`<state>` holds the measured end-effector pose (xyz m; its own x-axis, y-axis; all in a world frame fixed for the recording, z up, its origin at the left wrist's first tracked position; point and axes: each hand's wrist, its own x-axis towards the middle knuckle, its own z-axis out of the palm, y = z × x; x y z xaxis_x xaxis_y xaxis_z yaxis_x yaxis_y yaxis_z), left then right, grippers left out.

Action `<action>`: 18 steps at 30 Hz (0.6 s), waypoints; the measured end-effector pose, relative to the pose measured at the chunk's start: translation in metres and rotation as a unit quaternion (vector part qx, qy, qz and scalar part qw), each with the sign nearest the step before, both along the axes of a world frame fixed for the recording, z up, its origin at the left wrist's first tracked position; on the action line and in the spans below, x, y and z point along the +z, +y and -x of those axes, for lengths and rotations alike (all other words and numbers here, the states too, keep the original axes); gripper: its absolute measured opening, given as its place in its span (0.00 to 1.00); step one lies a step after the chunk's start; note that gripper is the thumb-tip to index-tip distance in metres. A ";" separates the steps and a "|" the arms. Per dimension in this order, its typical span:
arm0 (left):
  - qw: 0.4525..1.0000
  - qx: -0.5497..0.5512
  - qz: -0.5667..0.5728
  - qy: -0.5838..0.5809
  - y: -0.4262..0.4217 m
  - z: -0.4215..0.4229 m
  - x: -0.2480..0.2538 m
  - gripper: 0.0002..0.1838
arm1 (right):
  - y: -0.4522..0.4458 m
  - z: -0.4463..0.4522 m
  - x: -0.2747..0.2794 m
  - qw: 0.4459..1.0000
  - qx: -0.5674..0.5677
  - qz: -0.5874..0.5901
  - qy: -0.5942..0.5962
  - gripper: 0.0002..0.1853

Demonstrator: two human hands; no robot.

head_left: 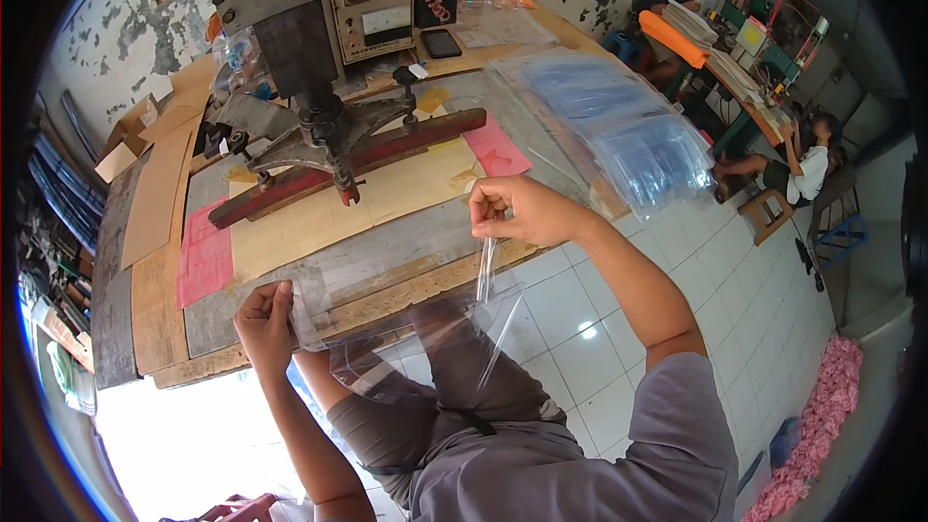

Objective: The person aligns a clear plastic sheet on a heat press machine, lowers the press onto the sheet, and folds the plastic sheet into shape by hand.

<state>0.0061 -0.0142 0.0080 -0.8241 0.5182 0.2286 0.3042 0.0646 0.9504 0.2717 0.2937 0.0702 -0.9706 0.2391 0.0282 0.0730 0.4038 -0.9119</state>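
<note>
A clear plastic sheet [387,358] hangs between my two hands, over my lap and the table's front edge. Its left end is pinched by my left hand [263,321], thumb against curled fingers. My right hand [517,210] is closed round a narrow gathered part of clear plastic [485,271], held higher and to the right. Beyond my hands, a machine's long red bar [358,166] sits above a yellowish sheet [358,208] on the work surface, with a pink piece [205,249] at the left and another [497,147] at the right.
Stacked clear plastic sheets [619,126] lie on the table's right side. A phone [441,43] rests beside the machine's control box [372,10]. Cardboard [159,193] is at the left. Two other people are at the right back, near another bench. Pink material [817,425] lies at the far right.
</note>
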 end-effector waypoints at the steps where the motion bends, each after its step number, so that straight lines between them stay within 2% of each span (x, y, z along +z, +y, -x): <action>1: 1.000 -0.001 -0.007 0.000 0.000 0.000 -0.001 0.10 | 0.000 0.000 0.000 1.000 -0.002 -0.001 -0.002 0.09; 18: 1.000 -0.010 -0.013 0.005 0.000 0.002 -0.004 0.11 | -0.002 -0.002 -0.005 0.999 -0.041 -0.003 0.009 0.08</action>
